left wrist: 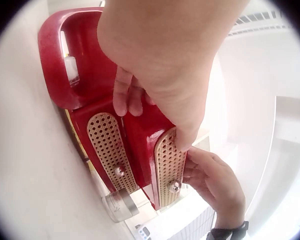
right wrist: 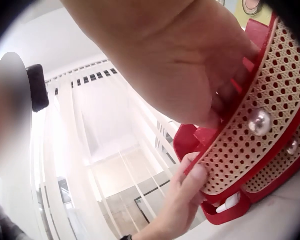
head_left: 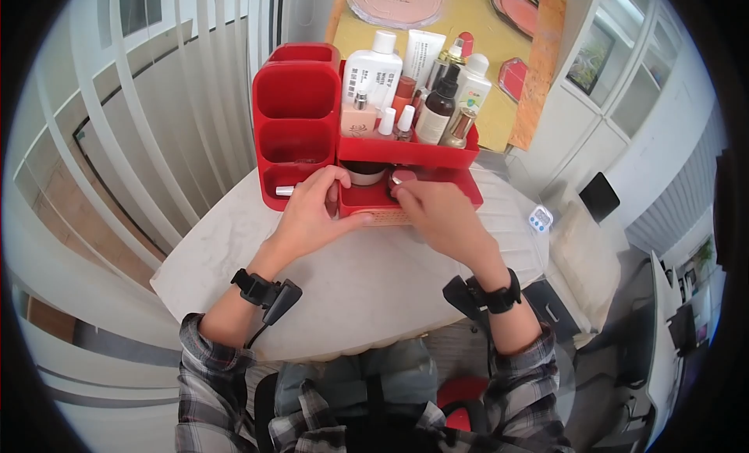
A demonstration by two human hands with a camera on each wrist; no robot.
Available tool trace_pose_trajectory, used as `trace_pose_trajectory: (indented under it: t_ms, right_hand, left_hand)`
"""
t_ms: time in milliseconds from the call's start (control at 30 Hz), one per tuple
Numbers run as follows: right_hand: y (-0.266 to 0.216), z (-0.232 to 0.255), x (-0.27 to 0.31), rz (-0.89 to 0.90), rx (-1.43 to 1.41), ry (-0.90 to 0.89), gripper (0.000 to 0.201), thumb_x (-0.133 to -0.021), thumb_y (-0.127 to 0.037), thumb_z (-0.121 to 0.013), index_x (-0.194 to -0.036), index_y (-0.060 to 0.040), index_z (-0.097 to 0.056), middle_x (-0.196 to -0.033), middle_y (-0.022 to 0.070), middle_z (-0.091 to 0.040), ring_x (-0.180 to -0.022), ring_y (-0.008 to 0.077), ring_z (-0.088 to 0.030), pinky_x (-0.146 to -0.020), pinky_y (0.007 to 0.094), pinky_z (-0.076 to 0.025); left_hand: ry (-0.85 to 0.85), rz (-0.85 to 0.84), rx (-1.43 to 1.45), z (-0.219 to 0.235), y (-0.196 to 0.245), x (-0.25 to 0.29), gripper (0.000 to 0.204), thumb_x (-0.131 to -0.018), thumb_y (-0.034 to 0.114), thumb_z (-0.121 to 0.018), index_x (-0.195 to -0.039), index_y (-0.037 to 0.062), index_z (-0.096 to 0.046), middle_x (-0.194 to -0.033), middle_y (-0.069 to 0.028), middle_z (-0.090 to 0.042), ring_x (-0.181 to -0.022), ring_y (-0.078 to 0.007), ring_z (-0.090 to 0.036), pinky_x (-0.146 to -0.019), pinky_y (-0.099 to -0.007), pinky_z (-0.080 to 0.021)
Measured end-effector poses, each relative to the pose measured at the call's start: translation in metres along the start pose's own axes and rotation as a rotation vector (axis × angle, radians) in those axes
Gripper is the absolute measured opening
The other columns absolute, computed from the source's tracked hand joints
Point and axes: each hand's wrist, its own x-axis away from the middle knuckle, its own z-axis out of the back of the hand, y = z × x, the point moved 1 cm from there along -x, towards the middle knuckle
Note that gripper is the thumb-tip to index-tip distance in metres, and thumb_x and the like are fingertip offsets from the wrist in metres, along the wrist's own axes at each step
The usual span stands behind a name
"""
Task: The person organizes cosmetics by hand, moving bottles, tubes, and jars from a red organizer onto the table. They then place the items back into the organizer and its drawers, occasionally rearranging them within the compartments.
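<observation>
A red organizer [head_left: 296, 94] stands on the table with its upper drawer [head_left: 468, 189] pulled out; the drawer's woven front [right wrist: 235, 150] has a round silver knob [right wrist: 260, 121]. My left hand [head_left: 308, 219] grips the drawer's left end, thumb on the front and fingers over the side wall. Inside the drawer, a white jar with a dark top [head_left: 365, 174] lies between the hands. My right hand [head_left: 452, 219] reaches in over the front edge and pinches a small round pinkish item [head_left: 402, 175]. Its fingertips are partly hidden by the drawer front in the right wrist view.
Bottles and tubes, among them a white bottle [head_left: 374, 71] and a dark spray bottle [head_left: 437, 110], fill the top tray. A white-capped item [head_left: 285, 191] lies in the lower left compartment. A small timer [head_left: 540, 217] is at the table's right edge. A glass jar [left wrist: 119, 206] stands beside the lower drawer.
</observation>
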Motion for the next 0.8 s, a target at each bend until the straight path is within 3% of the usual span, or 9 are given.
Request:
trace_pose_trajectory:
  t_ms: [33,67,133,267,333,367,433,633,800]
  right_hand:
    - [0.004,-0.004,-0.001,-0.029,-0.026,-0.042,0.029,-0.102,-0.021,-0.052,-0.108,-0.0006,-0.071,-0.094,0.0238,-0.071,-0.089,0.0409,-0.068,-0.080,0.0455,-0.053]
    - [0.013,-0.011,-0.002,-0.034,-0.026,-0.033,0.029,-0.102,-0.021,-0.052,-0.108,-0.0006,-0.071,-0.094,0.0238,-0.071,-0.089,0.0409,-0.068,-0.080,0.0455,-0.053]
    - [0.021,-0.019,-0.003,0.165,-0.030,0.202,0.028,-0.102,-0.025,-0.055,-0.100,-0.0008,-0.069,-0.084,0.0209,-0.071,-0.079,0.0423,-0.068,-0.073,0.0519,-0.054]
    - [0.003,0.008,0.030,0.249,-0.074,0.358,0.026,-0.101,-0.023,-0.059,-0.104,0.0008,-0.069,-0.088,0.0198,-0.071,-0.083,0.0417,-0.069,-0.075,0.0514,-0.054]
    - [-0.007,0.016,0.064,-0.098,-0.155,0.136,0.032,-0.097,-0.026,-0.066,-0.110,0.0038,-0.067,-0.096,0.0223,-0.072,-0.090,0.0425,-0.069,-0.077,0.0506,-0.055]
    - [-0.001,0.006,0.077,-0.096,-0.156,0.129,0.032,-0.097,-0.026,-0.066,-0.110,0.0038,-0.067,-0.096,0.0223,-0.072,-0.090,0.0425,-0.069,-0.077,0.0506,-0.055]
    - [0.024,-0.027,0.095,-0.174,0.061,-0.058,0.042,-0.093,-0.031,-0.072,-0.111,0.0062,-0.065,-0.102,0.0260,-0.070,-0.092,0.0443,-0.069,-0.075,0.0512,-0.056]
    - [0.058,-0.076,0.067,-0.207,0.053,0.275,0.054,-0.091,-0.036,-0.073,-0.117,0.0086,-0.057,-0.104,0.0266,-0.068,-0.092,0.0455,-0.069,-0.073,0.0529,-0.056]
    - [0.069,-0.085,0.054,-0.297,0.072,0.221,0.053,-0.090,-0.035,-0.075,-0.119,0.0051,-0.056,-0.097,0.0246,-0.070,-0.087,0.0444,-0.070,-0.073,0.0533,-0.056]
  left_hand:
    - [-0.004,0.019,-0.022,0.000,0.000,0.000,0.052,-0.073,0.026,-0.093,-0.102,0.0061,-0.055,-0.084,-0.0032,-0.053,-0.068,-0.0126,-0.051,-0.059,-0.0283,-0.047]
    - [-0.007,0.038,-0.045,0.001,0.001,0.000,0.053,-0.072,0.027,-0.093,-0.102,0.0061,-0.055,-0.084,-0.0031,-0.053,-0.068,-0.0127,-0.051,-0.059,-0.0283,-0.047]
    - [-0.012,0.052,-0.042,0.001,0.001,-0.001,0.053,-0.072,0.027,-0.093,-0.103,0.0062,-0.055,-0.084,-0.0030,-0.053,-0.068,-0.0126,-0.051,-0.059,-0.0284,-0.047]
    - [-0.022,0.079,-0.020,0.002,0.002,-0.001,0.053,-0.072,0.028,-0.093,-0.102,0.0068,-0.055,-0.083,-0.0025,-0.052,-0.068,-0.0123,-0.051,-0.059,-0.0285,-0.047]
    - [-0.003,0.043,-0.021,0.000,-0.002,-0.001,0.053,-0.072,0.024,-0.093,-0.103,0.0074,-0.055,-0.081,-0.0013,-0.051,-0.067,-0.0105,-0.050,-0.058,-0.0268,-0.046]
    - [0.008,-0.001,-0.022,0.000,-0.003,-0.001,0.054,-0.071,0.021,-0.094,-0.104,0.0080,-0.054,-0.078,-0.0001,-0.050,-0.066,-0.0087,-0.050,-0.056,-0.0251,-0.046]
    - [0.012,0.012,-0.041,-0.001,-0.004,0.000,0.054,-0.071,0.021,-0.094,-0.105,0.0079,-0.054,-0.079,-0.0004,-0.050,-0.067,-0.0087,-0.051,-0.056,-0.0249,-0.046]
    - [-0.006,0.059,-0.047,-0.002,-0.007,0.001,0.053,-0.073,0.020,-0.093,-0.105,0.0072,-0.052,-0.082,-0.0015,-0.051,-0.068,-0.0083,-0.051,-0.056,-0.0235,-0.047]
    - [-0.003,0.034,-0.044,-0.003,-0.009,0.001,0.053,-0.073,0.020,-0.093,-0.106,0.0067,-0.053,-0.083,-0.0017,-0.052,-0.069,-0.0079,-0.051,-0.056,-0.0233,-0.048]
